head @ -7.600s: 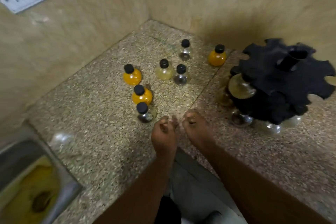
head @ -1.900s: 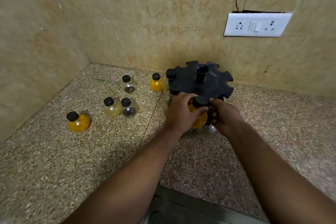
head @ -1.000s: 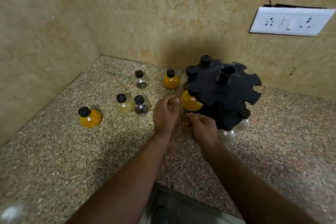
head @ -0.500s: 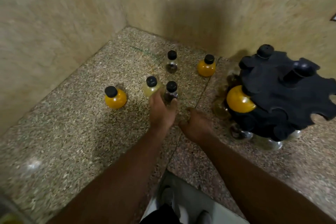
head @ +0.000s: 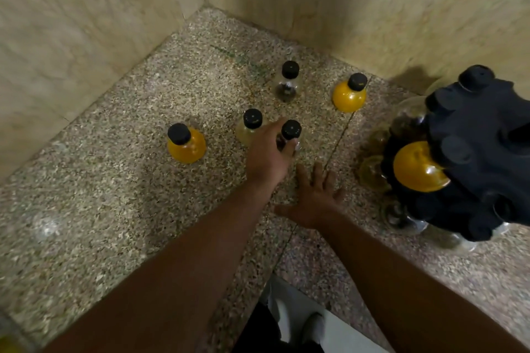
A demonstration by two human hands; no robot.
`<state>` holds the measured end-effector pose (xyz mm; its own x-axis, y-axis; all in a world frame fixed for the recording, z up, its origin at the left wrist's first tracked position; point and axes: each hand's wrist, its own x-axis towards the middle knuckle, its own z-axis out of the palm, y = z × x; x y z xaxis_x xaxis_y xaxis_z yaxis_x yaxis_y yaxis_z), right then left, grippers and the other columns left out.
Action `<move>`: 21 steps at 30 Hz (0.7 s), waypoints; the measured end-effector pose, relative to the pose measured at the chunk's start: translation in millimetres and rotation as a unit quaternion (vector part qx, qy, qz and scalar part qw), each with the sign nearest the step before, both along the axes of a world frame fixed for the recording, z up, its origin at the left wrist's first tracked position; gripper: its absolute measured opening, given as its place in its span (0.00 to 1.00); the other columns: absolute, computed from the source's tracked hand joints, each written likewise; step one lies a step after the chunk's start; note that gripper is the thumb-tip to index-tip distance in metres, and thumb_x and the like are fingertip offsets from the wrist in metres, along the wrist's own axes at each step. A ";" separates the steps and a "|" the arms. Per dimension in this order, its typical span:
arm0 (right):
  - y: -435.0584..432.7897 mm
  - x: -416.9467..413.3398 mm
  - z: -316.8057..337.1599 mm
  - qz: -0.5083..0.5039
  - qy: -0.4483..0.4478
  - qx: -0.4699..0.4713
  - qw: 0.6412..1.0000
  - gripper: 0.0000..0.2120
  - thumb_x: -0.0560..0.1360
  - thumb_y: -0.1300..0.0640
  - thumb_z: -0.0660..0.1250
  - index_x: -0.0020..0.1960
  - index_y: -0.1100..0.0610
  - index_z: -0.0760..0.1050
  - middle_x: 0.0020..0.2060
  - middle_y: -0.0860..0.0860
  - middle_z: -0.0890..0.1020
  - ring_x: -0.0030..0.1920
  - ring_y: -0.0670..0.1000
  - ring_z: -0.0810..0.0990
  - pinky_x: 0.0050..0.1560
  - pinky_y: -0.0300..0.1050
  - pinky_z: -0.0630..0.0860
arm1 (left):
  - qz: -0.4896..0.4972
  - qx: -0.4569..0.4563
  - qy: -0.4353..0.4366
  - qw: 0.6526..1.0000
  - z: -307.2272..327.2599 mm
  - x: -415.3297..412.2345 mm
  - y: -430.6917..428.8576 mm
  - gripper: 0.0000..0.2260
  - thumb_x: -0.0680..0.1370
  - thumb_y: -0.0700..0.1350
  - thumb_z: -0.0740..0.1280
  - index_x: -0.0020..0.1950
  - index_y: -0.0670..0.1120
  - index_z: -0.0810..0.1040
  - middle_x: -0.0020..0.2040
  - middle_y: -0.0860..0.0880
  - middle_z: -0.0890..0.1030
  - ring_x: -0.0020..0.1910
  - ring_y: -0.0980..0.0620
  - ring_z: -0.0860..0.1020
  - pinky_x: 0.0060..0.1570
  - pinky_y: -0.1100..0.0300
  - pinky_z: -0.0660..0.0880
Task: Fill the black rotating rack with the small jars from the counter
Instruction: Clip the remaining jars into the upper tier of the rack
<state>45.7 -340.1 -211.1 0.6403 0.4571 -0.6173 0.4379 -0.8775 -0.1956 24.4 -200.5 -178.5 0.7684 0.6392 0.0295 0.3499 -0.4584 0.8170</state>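
The black rotating rack [head: 484,135] stands at the right edge with an orange jar [head: 417,167] and several clear jars hanging in its slots. Loose black-capped jars stand on the counter: an orange jar [head: 186,145] at left, a pale yellow jar [head: 248,130], a clear dark-bottomed jar [head: 290,133], a clear jar [head: 288,83] further back and an orange jar [head: 350,94]. My left hand [head: 268,156] wraps its fingers around the clear dark-bottomed jar, which still stands on the counter. My right hand [head: 314,196] rests flat on the counter, fingers spread, holding nothing.
The speckled granite counter [head: 114,195] fills a corner between two beige tiled walls [head: 86,23]. Its front edge runs along the bottom, with the floor and my feet below it.
My left hand has reached forward and closed around the clear dark-bottomed jar. My right hand has spread flat on the counter. The view has shifted slightly closer.
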 end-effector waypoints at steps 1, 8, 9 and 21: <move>-0.1 0.3 -0.7 -0.001 -0.002 0.003 1.000 0.59 0.65 0.20 0.61 0.80 0.43 0.31 0.78 0.54 0.28 0.77 0.66 0.28 0.72 0.75 0.36 | 0.002 0.002 -0.004 1.000 0.5 -0.4 0.1 0.23 0.78 0.50 0.72 0.72 0.48 0.75 0.66 0.50 0.79 0.66 0.52 0.76 0.63 0.60 0.71; -15.7 -1.9 6.8 -0.070 -0.049 0.152 0.985 0.44 0.74 0.33 0.64 0.82 0.45 0.48 0.82 0.56 0.53 0.80 0.61 0.52 0.76 0.65 0.56 | 0.032 0.002 -0.025 0.999 10.1 -12.4 -13.2 0.21 0.73 0.53 0.75 0.64 0.48 0.78 0.56 0.53 0.82 0.51 0.54 0.81 0.51 0.55 0.79; -20.0 -2.3 8.6 -0.105 -0.058 0.198 0.973 0.41 0.74 0.35 0.65 0.81 0.47 0.53 0.80 0.56 0.61 0.78 0.60 0.62 0.73 0.61 0.64 | 0.037 0.000 -0.031 0.999 11.7 -13.2 -16.5 0.22 0.72 0.53 0.76 0.63 0.48 0.77 0.55 0.53 0.82 0.50 0.55 0.80 0.50 0.55 0.79; -99.9 -33.5 73.3 -0.341 -0.158 0.477 0.794 0.17 0.79 0.51 0.67 0.66 0.51 0.77 0.55 0.46 0.83 0.49 0.43 0.80 0.47 0.40 0.77 | -0.017 0.060 -0.085 0.994 48.3 -41.3 -104.4 0.22 0.71 0.56 0.75 0.61 0.47 0.80 0.54 0.49 0.78 0.51 0.53 0.78 0.50 0.57 0.78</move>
